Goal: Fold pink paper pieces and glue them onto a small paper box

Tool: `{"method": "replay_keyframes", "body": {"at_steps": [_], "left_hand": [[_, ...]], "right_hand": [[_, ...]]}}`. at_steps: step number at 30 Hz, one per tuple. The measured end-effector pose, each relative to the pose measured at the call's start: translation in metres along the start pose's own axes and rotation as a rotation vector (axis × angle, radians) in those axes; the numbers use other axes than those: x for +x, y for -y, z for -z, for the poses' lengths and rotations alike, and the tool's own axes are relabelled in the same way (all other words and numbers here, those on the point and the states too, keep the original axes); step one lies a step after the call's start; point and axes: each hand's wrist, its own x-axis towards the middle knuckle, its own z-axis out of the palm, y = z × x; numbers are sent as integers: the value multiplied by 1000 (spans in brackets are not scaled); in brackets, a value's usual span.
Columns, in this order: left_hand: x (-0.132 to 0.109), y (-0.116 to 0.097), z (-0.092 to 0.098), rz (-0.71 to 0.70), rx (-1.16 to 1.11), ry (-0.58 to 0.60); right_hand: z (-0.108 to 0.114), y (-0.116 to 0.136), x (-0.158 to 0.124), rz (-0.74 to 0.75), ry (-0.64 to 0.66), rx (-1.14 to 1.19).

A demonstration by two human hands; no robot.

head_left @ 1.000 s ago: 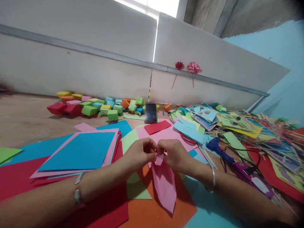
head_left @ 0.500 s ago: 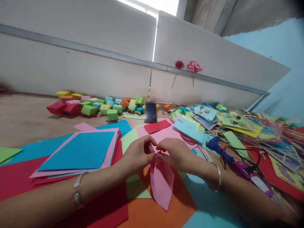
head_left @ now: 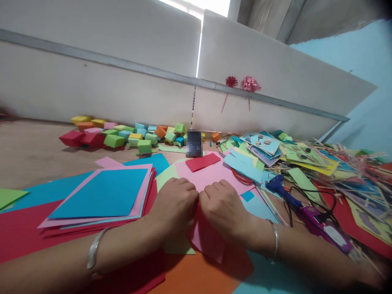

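A folded piece of pink paper hangs below my two hands, over orange paper. My left hand is closed on its upper left part, knuckles up. Curled the same way, my right hand grips the upper right part. The fists almost touch, and they hide the paper's top and my fingertips. Behind them lie a pink sheet and a small red paper strip.
A stack of blue and pink sheets lies left. Small paper boxes line the back beside a phone. At right are a purple glue gun with its cord, red-handled scissors, cards and several sticks.
Both hands have rolled inward and closed into fists over the pink paper's top. Less of the paper shows now, and its lower end has shifted slightly right and up.
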Motion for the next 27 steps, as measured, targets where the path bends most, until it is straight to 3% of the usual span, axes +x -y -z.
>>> {"method": "replay_keyframes", "body": {"at_steps": [5, 7, 9, 11, 13, 15, 20, 24, 27], "left_hand": [[-5, -2, -4, -88, -106, -137], [-3, -1, -6, -48, -361, -175], [2, 0, -8, 97, -765, -168], [7, 1, -10, 290, -1230, -48], [11, 1, -12, 422, -1637, 181], [12, 0, -12, 513, -1882, 363], [11, -6, -10, 854, -1903, 379], [9, -11, -10, 830, -1933, 464], [10, -11, -9, 840, -1944, 453]], "right_hand": [[12, 1, 4, -42, 224, 49], [15, -3, 5, -69, 279, 84], [16, -9, 6, -115, 297, 114], [15, -16, 7, -174, 288, 139], [13, -22, 7, -217, 263, 183], [9, -25, 6, -228, 229, 232], [3, -22, 4, -226, 179, 246], [2, -20, 3, -193, 266, 300], [1, -22, 3, -212, 303, 301]]}}
